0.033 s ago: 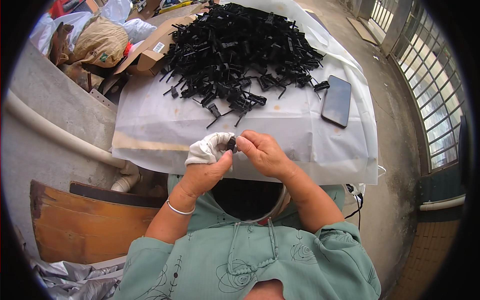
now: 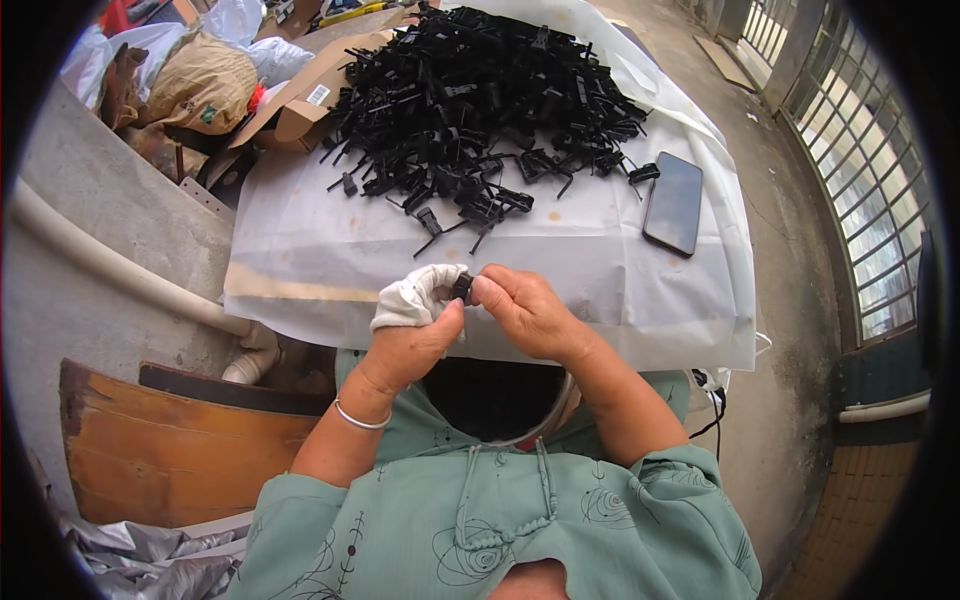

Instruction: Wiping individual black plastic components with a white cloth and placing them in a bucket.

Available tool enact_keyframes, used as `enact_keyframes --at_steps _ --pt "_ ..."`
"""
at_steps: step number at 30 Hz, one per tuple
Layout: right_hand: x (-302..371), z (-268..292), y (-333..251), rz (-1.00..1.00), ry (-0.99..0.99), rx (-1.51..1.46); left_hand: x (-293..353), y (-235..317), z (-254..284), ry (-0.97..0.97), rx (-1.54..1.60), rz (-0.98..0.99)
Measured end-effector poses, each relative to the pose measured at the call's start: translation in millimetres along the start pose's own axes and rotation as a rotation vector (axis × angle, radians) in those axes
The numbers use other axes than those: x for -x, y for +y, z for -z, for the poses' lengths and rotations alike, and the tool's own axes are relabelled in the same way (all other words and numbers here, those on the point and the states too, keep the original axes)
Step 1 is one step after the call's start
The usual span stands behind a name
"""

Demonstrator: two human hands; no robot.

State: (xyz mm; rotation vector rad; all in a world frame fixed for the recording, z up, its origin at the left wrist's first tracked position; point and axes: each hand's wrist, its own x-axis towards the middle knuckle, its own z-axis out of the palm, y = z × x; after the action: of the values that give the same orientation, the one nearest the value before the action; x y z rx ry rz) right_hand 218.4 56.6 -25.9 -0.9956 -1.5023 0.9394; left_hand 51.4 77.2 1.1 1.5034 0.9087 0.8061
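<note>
Nothing has shifted — both hands (image 2: 470, 310) still pinch a black clip (image 2: 461, 288)

A pile of clips (image 2: 480, 110) lies on the table (image 2: 330, 260), a phone (image 2: 673, 203) right of it.

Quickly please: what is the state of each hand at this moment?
Left hand: closed, white cloth over its fingers, pinching the small black plastic part.
Right hand: closed, fingertips gripping the same part.

Dark phone screen (image 2: 673, 203) flat on table's right; brown cardboard box (image 2: 300, 100) w/ white label (image 2: 319, 94), maybe open, top left.
</note>
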Motion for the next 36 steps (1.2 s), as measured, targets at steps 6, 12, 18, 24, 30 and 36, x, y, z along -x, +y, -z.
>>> enact_keyframes --at_steps 6,12,18,24,30,36 --pt "3.5 -6.7 -4.4 -0.036 0.002 0.164 1.1 -11.5 -7.7 0.121 -0.262 -0.167" --pt "3.8 -15.7 2.7 -0.065 0.090 0.203 2.4 -9.7 -13.7 0.184 -0.636 -0.349" --pt "4.7 1.7 -9.8 -0.051 -0.071 0.108 4.4 -4.2 -13.7 0.111 -0.324 -0.199" --pt "5.4 -9.0 -5.8 -0.101 0.009 0.161 4.4 -10.3 -16.1 0.185 -0.614 -0.381" --pt "1.0 11.2 -18.1 -0.129 -0.046 0.274 -6.9 -10.2 -2.6 0.082 -0.129 -0.318" --pt "1.1 19.4 -3.2 0.228 0.020 0.320 -4.6 9.1 -3.8 0.104 0.158 0.009"
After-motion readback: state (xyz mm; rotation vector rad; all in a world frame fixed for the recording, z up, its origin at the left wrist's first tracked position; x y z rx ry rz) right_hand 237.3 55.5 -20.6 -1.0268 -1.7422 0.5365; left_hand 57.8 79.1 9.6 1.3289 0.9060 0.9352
